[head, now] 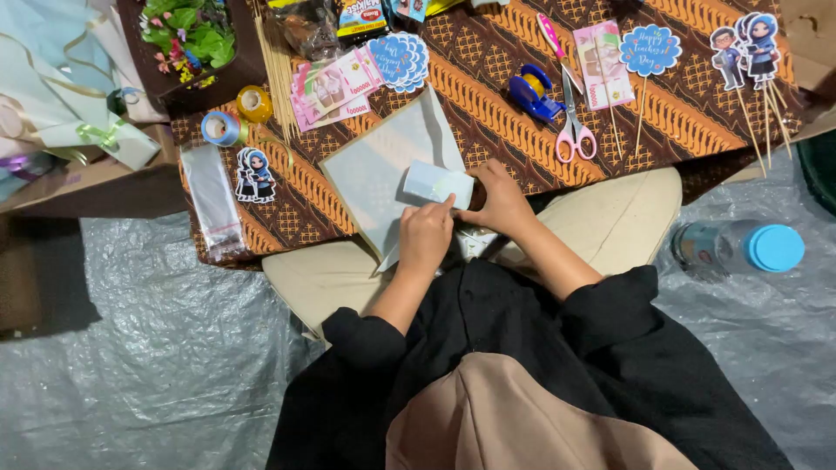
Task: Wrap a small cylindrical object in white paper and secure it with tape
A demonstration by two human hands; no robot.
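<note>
Head view: both hands, left hand [424,237] and right hand [499,198], pinch a small pale folded paper [435,183] at the patterned cloth's [488,70] near edge, its long axis running between them.

Grey plastic sheeting [157,365] over the floor, creased and faintly shiny, spread near, left and right. Brown patterned cloth [697,113] with orange diagonal bands laid flat across the far side. Cardboard box [96,187] at far left, beside the cloth's edge. Dark shadow patch on the sheeting at left. Soft, even light from above; walls and windows out of view.
</note>
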